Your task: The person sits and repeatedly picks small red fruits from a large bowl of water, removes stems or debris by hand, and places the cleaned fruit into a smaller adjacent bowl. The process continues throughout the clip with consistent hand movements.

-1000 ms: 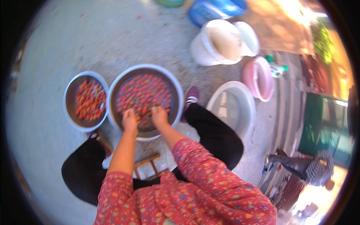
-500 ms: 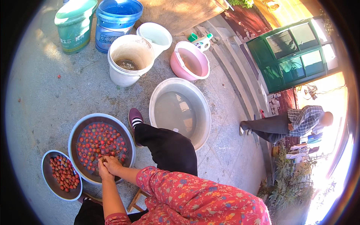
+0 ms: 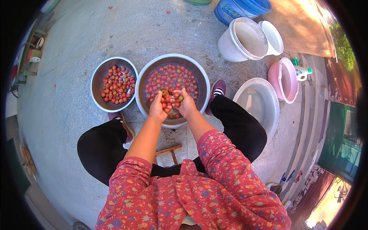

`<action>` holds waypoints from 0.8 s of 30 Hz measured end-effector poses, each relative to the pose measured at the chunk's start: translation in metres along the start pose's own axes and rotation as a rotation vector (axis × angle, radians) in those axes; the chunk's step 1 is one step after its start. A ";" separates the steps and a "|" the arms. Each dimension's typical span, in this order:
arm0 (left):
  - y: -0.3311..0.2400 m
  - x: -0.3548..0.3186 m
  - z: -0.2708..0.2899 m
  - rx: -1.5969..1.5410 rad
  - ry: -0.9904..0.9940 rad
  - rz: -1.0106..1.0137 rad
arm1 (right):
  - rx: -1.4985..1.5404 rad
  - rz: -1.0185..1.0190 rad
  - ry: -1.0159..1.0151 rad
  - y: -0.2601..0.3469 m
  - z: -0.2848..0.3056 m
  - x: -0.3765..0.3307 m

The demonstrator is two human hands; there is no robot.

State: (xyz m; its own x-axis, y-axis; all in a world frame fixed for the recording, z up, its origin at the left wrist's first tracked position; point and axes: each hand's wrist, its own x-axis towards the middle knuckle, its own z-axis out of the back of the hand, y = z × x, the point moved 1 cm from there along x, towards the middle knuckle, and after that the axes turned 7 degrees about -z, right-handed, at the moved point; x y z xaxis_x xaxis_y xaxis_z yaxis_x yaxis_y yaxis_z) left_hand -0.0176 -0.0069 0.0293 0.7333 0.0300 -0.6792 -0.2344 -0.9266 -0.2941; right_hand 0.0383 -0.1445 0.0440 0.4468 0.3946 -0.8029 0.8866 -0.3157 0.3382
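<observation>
My left hand (image 3: 157, 108) and my right hand (image 3: 187, 103) are cupped side by side around a heap of small red fruits (image 3: 168, 100) that look like hawthorns, one or two of them greenish. Both are over the near side of a large metal basin (image 3: 204, 69), where many more of these fruits float in water. Left of it, a smaller metal bowl (image 3: 99, 73) holds a pile of similar fruits without visible water. The two vessels stand almost rim to rim on the ground between my feet.
To my right stands a wide pale tub (image 3: 273, 128) of water, with a pink basin (image 3: 285, 78) beyond it. White buckets (image 3: 234, 50) and a blue bucket (image 3: 230, 11) are at the far right. A wooden stool (image 3: 168, 150) is below me. Steps (image 3: 303, 126) rise on the right.
My view has swung right to left, so the basins now lie centrally and the walking person is out of sight. My hands, pressed together before, now spread into a cup full of fruits.
</observation>
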 end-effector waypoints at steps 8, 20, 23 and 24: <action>0.000 -0.012 -0.022 -0.109 0.076 0.067 | 0.082 -0.005 0.012 0.013 0.007 -0.018; -0.006 -0.005 -0.008 -0.129 -0.012 0.057 | 0.174 -0.057 0.191 0.016 0.011 -0.014; -0.007 -0.001 -0.002 -0.136 -0.007 0.048 | 0.099 0.007 0.173 0.013 0.011 -0.011; -0.007 -0.001 -0.001 -0.140 0.003 0.048 | 0.083 0.034 0.173 0.013 0.010 -0.010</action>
State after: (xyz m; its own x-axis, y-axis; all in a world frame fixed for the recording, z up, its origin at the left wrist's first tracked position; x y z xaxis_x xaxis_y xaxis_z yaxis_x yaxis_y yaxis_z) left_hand -0.0162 -0.0011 0.0324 0.7257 -0.0165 -0.6878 -0.1782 -0.9701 -0.1648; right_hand 0.0440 -0.1614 0.0512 0.4963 0.5226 -0.6932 0.8610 -0.3987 0.3159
